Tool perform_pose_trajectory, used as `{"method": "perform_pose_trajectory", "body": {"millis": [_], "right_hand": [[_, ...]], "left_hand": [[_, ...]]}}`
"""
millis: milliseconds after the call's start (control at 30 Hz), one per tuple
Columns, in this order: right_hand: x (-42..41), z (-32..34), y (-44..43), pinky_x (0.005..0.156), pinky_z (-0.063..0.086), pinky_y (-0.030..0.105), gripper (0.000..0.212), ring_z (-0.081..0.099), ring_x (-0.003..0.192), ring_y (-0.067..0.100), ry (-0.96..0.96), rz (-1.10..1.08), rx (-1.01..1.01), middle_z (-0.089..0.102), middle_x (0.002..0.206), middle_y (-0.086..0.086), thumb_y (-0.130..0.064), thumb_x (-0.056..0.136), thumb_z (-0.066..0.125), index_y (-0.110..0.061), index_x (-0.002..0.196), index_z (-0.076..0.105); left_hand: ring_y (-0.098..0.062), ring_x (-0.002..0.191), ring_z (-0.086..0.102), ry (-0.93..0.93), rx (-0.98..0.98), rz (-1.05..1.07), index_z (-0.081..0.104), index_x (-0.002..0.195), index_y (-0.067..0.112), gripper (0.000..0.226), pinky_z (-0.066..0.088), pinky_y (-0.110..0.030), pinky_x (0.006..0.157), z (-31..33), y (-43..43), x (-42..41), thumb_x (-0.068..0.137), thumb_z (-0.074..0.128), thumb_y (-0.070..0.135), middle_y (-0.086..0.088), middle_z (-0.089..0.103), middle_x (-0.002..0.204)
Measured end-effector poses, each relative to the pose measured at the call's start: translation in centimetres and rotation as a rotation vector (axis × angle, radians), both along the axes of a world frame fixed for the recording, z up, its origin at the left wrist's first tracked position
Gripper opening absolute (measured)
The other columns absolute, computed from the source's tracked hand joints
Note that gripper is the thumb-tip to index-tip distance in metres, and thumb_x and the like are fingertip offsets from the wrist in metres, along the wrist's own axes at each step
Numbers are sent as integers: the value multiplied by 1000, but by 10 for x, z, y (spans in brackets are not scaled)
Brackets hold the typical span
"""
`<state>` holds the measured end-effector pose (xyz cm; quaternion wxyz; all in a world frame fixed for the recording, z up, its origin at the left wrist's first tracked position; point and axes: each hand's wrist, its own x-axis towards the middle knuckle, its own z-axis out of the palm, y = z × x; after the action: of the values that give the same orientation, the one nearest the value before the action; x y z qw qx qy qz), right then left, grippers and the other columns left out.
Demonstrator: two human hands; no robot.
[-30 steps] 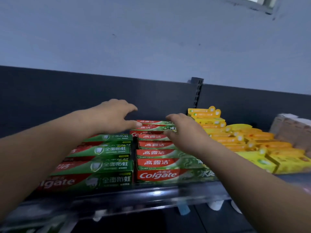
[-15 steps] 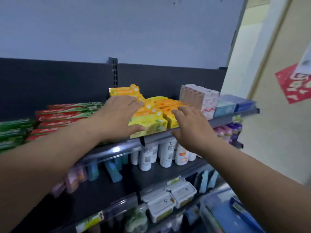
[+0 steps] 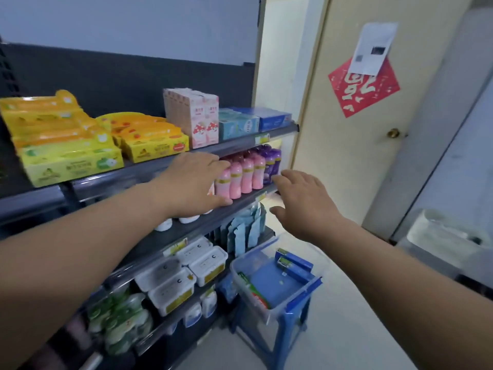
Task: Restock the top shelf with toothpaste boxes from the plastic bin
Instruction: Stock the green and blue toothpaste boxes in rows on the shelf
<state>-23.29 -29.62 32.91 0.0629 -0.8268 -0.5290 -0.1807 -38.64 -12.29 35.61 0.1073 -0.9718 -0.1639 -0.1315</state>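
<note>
A clear plastic bin [image 3: 316, 259] sits on a blue stool [image 3: 289, 325] at the shelf's right end. Inside lie two blue toothpaste boxes [image 3: 294, 261] at the back and a red and green toothpaste box [image 3: 253, 291] along the front left wall. The top shelf [image 3: 240, 144] carries yellow and orange boxes [image 3: 72, 161], pink cartons and blue boxes. My left hand [image 3: 196, 181] hovers in front of the second shelf with fingers spread, holding nothing. My right hand [image 3: 304, 201] is spread and empty in the air above the bin.
Pink and purple bottles [image 3: 248, 172] stand on the second shelf behind my left hand. White lidded tubs [image 3: 184, 273] and green packs fill lower shelves. A cream door [image 3: 360, 129] with a red paper decoration stands to the right, a white appliance further right.
My view has swung right and down, from the green and red toothpaste rows to the shelf's right end. Both empty hands dropped from the top shelf toward the bin.
</note>
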Motion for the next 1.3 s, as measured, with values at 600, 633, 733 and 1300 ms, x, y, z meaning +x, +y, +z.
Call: {"method": "perform_pose_trajectory", "body": {"millis": [600,633,733,1300], "right_hand": [[154,-98,-10,107,30,38,63,38,132,28,271,-317,-197,39,147,4,-39,91,58,-18,145,34],[165,-105,-1,107,30,37,63,39,131,28,287,-321,-206,39,146,4,-39,91,58,-18,145,34],[191,-127,28,105,33,37,59,42,128,28,343,-323,-239,43,143,4,-38,90,58,-18,142,37],[296,-307,122,96,40,35,61,44,127,30,864,-249,-420,40,144,11,-39,92,57,-15,144,35]], "left_hand": [[-26,127,43,229,-346,-157,30,145,22,73,38,-42,102,-109,23,205,86,52,60,-6,42,142],[-26,128,43,244,-376,-142,28,146,22,74,37,-42,103,-117,31,218,87,52,59,-6,39,144],[-23,133,39,280,-484,-119,26,148,23,75,35,-39,106,-141,54,249,87,55,56,-4,36,148],[-23,120,47,384,-1317,495,32,145,16,65,37,-31,87,-315,94,332,92,57,43,-6,37,149]]}}
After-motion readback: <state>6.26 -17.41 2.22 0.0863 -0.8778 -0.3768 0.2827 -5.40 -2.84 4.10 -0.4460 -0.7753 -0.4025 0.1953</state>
